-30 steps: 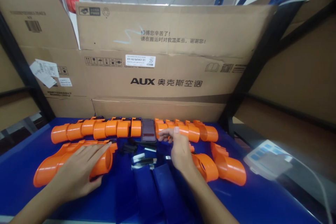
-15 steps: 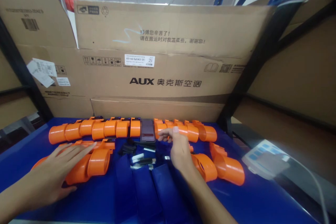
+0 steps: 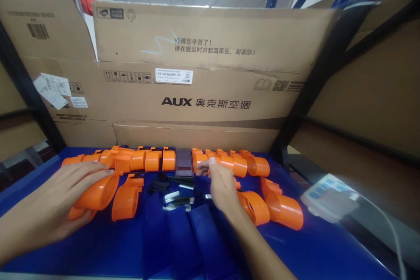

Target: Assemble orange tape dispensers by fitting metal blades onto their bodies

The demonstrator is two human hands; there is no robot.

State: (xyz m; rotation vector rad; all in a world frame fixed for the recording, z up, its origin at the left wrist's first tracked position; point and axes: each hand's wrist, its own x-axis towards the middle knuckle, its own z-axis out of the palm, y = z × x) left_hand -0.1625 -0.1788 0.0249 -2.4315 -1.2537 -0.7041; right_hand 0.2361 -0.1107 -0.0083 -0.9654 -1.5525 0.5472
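My left hand (image 3: 62, 192) is closed round an orange plastic ring-shaped part (image 3: 102, 189), tilted and raised above the blue table. The part's bracket points up and right, in front of the back row. Another orange ring part (image 3: 125, 201) stands just right of it. My right hand (image 3: 223, 183) hovers with loosely bent fingers apart, and I see nothing held in it. It is in front of the right-hand orange rings (image 3: 241, 166) and partly hides them. Two more orange parts (image 3: 285, 210) lie to its right.
A row of orange rings with black pieces (image 3: 153, 161) stands along the back, beside a dark phone-like slab (image 3: 183, 162). Small black and silver pieces (image 3: 180, 201) lie mid-table. Blue flat strips (image 3: 183, 240) lie in front. A white device with a cable (image 3: 328, 197) is right; cardboard (image 3: 203, 118) walls the back.
My left hand, spread over the orange parts before, has closed on one, lifting and turning it so its bracket now stands before the back row. The right hand has hardly moved.
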